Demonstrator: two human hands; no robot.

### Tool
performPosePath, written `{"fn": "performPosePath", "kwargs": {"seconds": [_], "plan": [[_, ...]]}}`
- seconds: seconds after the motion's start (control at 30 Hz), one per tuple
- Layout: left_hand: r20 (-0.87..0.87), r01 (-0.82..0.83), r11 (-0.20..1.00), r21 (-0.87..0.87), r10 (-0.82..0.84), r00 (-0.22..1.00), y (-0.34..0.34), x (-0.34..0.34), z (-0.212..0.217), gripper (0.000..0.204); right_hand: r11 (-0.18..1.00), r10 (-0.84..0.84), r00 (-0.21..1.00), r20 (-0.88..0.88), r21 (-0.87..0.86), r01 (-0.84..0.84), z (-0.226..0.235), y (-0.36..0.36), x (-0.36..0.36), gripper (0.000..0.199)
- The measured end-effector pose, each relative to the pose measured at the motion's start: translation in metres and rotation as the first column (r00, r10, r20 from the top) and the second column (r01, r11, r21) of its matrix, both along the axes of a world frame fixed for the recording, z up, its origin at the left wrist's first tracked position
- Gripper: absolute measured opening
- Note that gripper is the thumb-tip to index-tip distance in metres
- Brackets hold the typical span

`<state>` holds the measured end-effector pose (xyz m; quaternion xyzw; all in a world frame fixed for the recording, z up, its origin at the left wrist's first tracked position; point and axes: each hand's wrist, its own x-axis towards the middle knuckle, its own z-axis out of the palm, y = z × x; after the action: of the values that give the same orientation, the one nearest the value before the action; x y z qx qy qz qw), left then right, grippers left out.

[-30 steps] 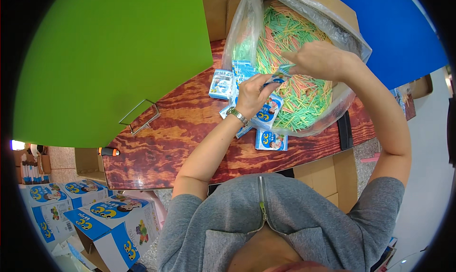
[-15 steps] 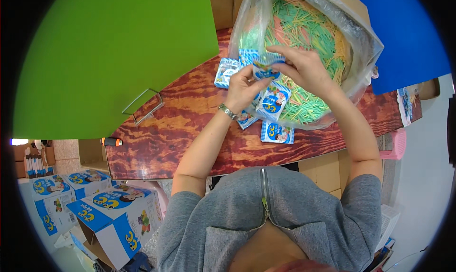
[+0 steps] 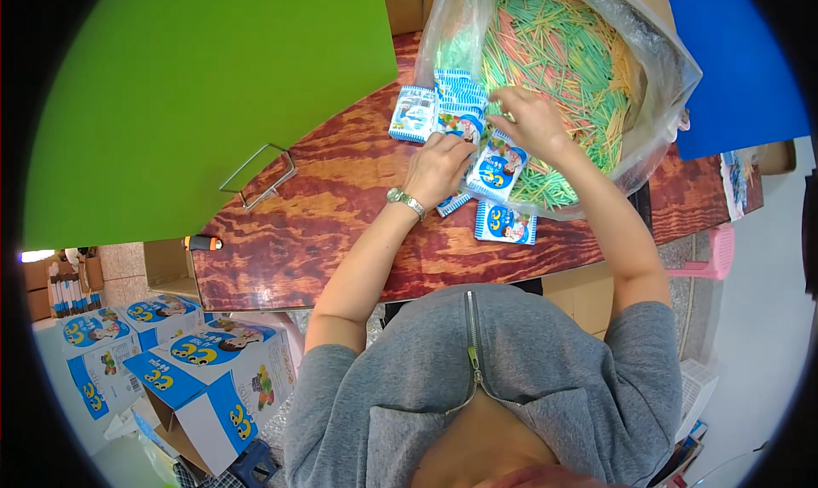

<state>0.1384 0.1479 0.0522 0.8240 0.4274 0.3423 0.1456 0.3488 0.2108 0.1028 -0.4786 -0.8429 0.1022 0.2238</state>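
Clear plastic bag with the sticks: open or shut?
Open: the clear plastic bag is spread wide at its mouth, baring green, pink and yellow sticks inside.

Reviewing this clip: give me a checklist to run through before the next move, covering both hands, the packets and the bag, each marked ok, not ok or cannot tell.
1. Left hand at the packet pile: ok, its fingers are on it.
2. Right hand clear of the packets: cannot tell; its fingertips are right beside the pile.
3. Plastic bag open: ok, the pastel sticks lie exposed inside.
4. Packets squarely stacked: not ok, they overlap at different angles.
5. Lowest packet short of the table's near edge: ok.
6. Packets sealed all round: cannot tell, too small and overlapped.
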Motion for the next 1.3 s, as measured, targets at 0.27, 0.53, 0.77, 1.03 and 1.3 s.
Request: {"fn": "performPosePath", "kwargs": {"seconds": [0.27, 0.53, 0.77, 1.03, 1.3], "plan": [[-0.095, -0.028, 0.999, 0.017, 0.030, 0.995, 0.010, 0.012, -0.002, 0.021, 0.988, -0.032, 0.983, 0.181, -0.143, 0.058, -0.020, -0.022, 0.041, 0.023], [0.146, -0.080, 0.989, 0.121, 0.062, 0.987, 0.002, 0.032, 0.024, 0.023, 0.975, 0.153, 0.988, -0.024, 0.165, -0.147, 0.023, -0.035, 0.040, 0.015], [0.755, 0.490, 0.654, -0.576, 0.196, 0.626, 0.006, 0.050, 0.036, 0.016, 0.896, -0.193, 0.864, -0.465, -0.443, -0.038, 0.044, -0.043, 0.029, 0.016], [0.690, 0.344, 0.758, -0.555, 0.188, 0.699, 0.023, 0.048, 0.018, 0.010, 0.887, -0.031, 0.770, -0.637, -0.372, -0.273, 0.027, -0.024, 0.046, 0.024], [0.691, 0.276, 0.794, -0.541, 0.233, 0.684, 0.023, 0.037, 0.007, 0.020, 0.866, -0.472, 0.748, 0.466, 0.087, 0.492, 0.019, 0.084, 0.143, 0.027]]}}
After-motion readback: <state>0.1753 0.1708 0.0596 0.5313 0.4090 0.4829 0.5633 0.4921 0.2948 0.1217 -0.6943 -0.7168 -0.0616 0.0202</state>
